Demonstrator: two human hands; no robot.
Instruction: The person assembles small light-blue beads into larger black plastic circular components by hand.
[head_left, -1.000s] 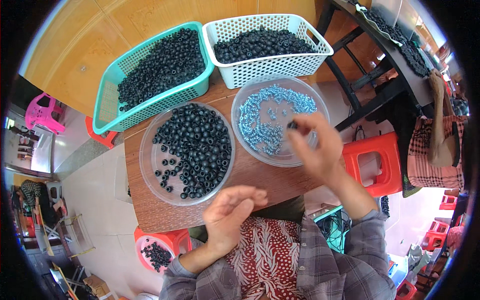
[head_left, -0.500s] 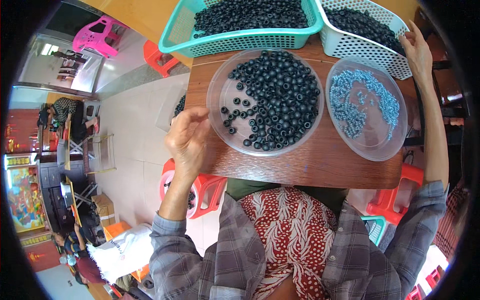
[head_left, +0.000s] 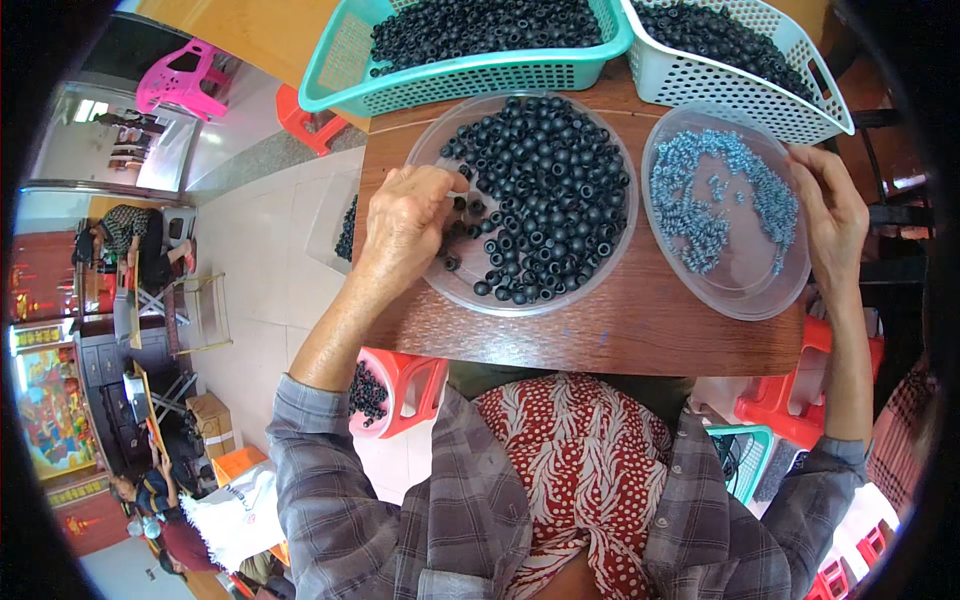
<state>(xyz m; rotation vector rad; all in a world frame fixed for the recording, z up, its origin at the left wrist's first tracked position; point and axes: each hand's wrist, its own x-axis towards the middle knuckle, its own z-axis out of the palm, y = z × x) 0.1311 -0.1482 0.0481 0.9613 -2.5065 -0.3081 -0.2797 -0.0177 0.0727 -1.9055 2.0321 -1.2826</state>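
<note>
My left hand (head_left: 405, 225) reaches into a clear round bowl (head_left: 470, 290) of black rubber rings (head_left: 545, 190), fingers curled among the rings at the bowl's left side; what it pinches is hidden. My right hand (head_left: 832, 215) rests on the right rim of a second clear bowl (head_left: 745, 295) that holds small silvery-blue screws (head_left: 710, 200), fingers bent at the rim. Whether it holds a screw cannot be seen.
Both bowls sit on a small brown wooden table (head_left: 620, 335). Behind them stand a teal basket (head_left: 480, 75) and a white basket (head_left: 740, 85), both full of black rings. Red stools (head_left: 415, 385) and a tub of rings are under the table.
My left hand has moved from beside the bowl into the black rings. My right hand has dropped from the white basket to the screw bowl's right rim. The view tilted slightly.
</note>
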